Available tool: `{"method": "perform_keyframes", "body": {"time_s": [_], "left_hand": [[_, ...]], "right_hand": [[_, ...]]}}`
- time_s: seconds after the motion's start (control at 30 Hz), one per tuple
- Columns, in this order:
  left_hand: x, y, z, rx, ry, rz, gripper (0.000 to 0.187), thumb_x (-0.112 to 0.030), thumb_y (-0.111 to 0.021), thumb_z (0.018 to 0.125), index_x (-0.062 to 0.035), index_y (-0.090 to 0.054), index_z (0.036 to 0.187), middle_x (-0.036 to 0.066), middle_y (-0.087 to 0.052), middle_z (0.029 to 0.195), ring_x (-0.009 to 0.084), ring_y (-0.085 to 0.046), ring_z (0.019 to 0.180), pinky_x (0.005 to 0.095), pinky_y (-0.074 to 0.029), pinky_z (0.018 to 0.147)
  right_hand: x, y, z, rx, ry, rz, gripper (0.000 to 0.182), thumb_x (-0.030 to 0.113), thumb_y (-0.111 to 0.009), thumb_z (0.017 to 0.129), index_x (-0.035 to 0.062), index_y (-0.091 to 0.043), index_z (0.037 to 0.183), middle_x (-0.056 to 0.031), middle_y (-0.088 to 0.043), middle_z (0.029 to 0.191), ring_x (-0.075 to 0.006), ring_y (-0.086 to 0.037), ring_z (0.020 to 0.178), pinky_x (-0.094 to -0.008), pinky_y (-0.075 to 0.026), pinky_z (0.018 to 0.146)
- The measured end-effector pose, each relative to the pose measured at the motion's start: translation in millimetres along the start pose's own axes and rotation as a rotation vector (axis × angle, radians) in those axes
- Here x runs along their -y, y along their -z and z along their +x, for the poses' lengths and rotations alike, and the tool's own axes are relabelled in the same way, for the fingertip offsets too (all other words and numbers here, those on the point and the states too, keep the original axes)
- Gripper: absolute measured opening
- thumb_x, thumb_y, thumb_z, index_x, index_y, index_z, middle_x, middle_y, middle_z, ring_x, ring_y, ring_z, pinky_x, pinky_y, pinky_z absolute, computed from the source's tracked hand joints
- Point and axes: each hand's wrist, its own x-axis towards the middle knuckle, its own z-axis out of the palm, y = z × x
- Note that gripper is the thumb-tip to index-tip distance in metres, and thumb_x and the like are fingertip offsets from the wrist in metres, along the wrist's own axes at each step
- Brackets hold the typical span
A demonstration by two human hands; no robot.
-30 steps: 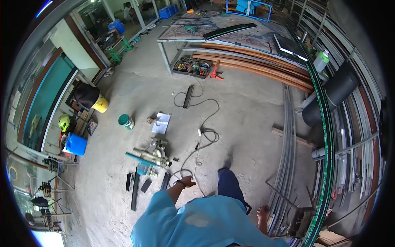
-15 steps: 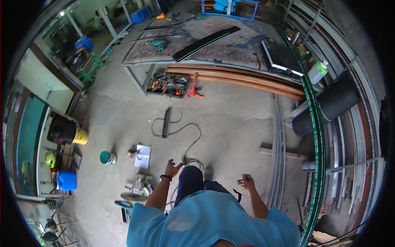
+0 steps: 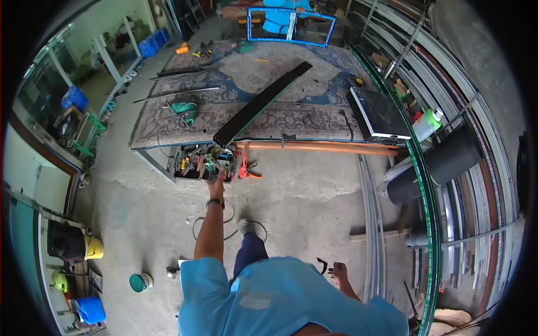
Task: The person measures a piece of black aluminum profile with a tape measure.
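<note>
- Reaching forward seems the step in hand: your left hand [image 3: 216, 178] is at the near side of the black tool tray [image 3: 188, 178]; whether its fingers grasp anything, you cannot tell from the head view.
- Your right hand [image 3: 339, 273] hangs low at your side, released and loosely curled, near a dark strap [image 3: 322, 265].
- The tools [image 3: 193, 159] lie jumbled in that tray, below the bench's front edge, with a red clamp-like tool [image 3: 244, 166] just beside it.
- Judging by the clutter, a pick here calls for careful fingers and a low wrist.
- The bench [image 3: 154, 162] wears a patterned rug [image 3: 319, 120], bearing a long black bar [image 3: 263, 103] set diagonally, a green power tool [image 3: 185, 112] and a flat black case [image 3: 381, 115].
- Around you: concrete floor [image 3: 314, 207], a loose cable [image 3: 196, 229] by your foot, stacked metal lengths [image 3: 457, 101] at right; beyond the bench, another person [image 3: 274, 21] at a blue-edged frame [image 3: 250, 25].
</note>
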Motion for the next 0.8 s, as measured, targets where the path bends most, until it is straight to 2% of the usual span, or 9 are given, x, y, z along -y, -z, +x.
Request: {"method": "perform_keyframes", "body": {"time_s": [0.07,0.13,0.17,0.23,0.27,0.43,0.53,0.67,0.8], "left_hand": [[2,-16,82,0.011,0.023,-0.064,0.127,-0.068,-0.089,0.067,0.0125,-0.038,0.15,0.019,-0.06,0.137,0.0261,-0.061,0.113,0.0369,-0.05,0.094],[13,-39,159,-0.148,0.122,0.051,0.137,-0.068,-0.09,0.065,0.0141,-0.028,0.156,0.022,-0.047,0.155,0.0296,-0.051,0.139,0.0385,-0.042,0.112],[3,-48,166,-0.128,0.167,0.021,0.136,-0.068,-0.09,0.064,0.0139,-0.029,0.155,0.021,-0.049,0.152,0.0292,-0.053,0.134,0.0381,-0.044,0.108],[-29,-69,169,-0.087,0.242,-0.032,0.135,-0.068,-0.09,0.064,0.0136,-0.031,0.154,0.02,-0.054,0.146,0.0283,-0.059,0.125,0.0371,-0.049,0.101],[-39,-73,172,-0.032,0.297,-0.086,0.122,-0.062,-0.092,0.066,0.0079,-0.039,0.149,0.015,-0.062,0.128,0.025,-0.064,0.103,0.038,-0.054,0.083],[-18,-86,205,0.049,0.271,-0.211,0.069,-0.039,-0.094,0.074,-0.0041,-0.06,0.122,0.007,-0.067,0.106,0.0189,-0.065,0.085,0.0374,-0.052,0.064],[-33,-79,175,0.026,0.18,-0.32,0.056,-0.029,-0.089,0.08,-0.0043,-0.062,0.122,0.006,-0.07,0.111,0.0164,-0.067,0.089,0.0333,-0.053,0.064],[-52,-44,105,-0.047,0.22,-0.34,0.063,-0.028,-0.086,0.084,-0.0007,-0.056,0.133,0.009,-0.068,0.12,0.0177,-0.068,0.098,0.0295,-0.054,0.076],[-100,-24,6,-0.229,0.068,-0.449,0.053,-0.011,-0.079,0.087,0.0035,-0.057,0.133,0.015,-0.069,0.123,0.0282,-0.068,0.114,0.0417,-0.055,0.101]], "right_hand": [[25,-25,-14,0.013,-0.117,-0.052,0.033,0.037,-0.063,0.104,0.0131,-0.052,0.125,-0.0154,-0.075,0.098,-0.0226,-0.074,0.074,-0.0335,-0.052,0.052],[63,-56,-2,0.016,0.123,-0.109,0.035,0.039,-0.062,0.104,0.0128,-0.053,0.125,-0.0149,-0.076,0.098,-0.022,-0.074,0.074,-0.0334,-0.053,0.054],[75,-70,3,0.018,0.235,-0.135,0.035,0.04,-0.061,0.105,0.0126,-0.054,0.125,-0.0146,-0.076,0.098,-0.0216,-0.074,0.074,-0.0333,-0.053,0.055],[128,-98,19,0.059,0.137,0.005,0.026,0.032,-0.061,0.105,0.0148,-0.057,0.124,-0.0101,-0.07,0.095,-0.0187,-0.068,0.07,-0.0333,-0.054,0.054],[168,-117,13,0.026,0.203,-0.026,0.027,0.031,-0.061,0.106,0.0128,-0.057,0.125,-0.0105,-0.072,0.097,-0.0176,-0.07,0.073,-0.0312,-0.055,0.057],[318,-192,64,0.265,0.307,-0.015,0.032,0.033,-0.058,0.108,0.01,-0.056,0.131,-0.012,-0.075,0.103,-0.0186,-0.073,0.082,-0.0303,-0.055,0.065],[436,-245,84,0.404,0.312,-0.044,0.037,0.039,-0.058,0.108,0.0096,-0.056,0.131,-0.0125,-0.074,0.11,-0.0174,-0.073,0.09,-0.0299,-0.056,0.072],[554,-321,146,0.631,0.201,0.238,0.05,0.047,-0.067,0.101,0.0169,-0.048,0.136,-0.0114,-0.071,0.118,-0.0221,-0.072,0.104,-0.0381,-0.055,0.087],[624,-389,193,0.793,0.063,0.483,0.051,0.055,-0.066,0.099,0.0164,-0.058,0.131,-0.0076,-0.07,0.12,-0.0249,-0.068,0.113,-0.0434,-0.055,0.088]]}}
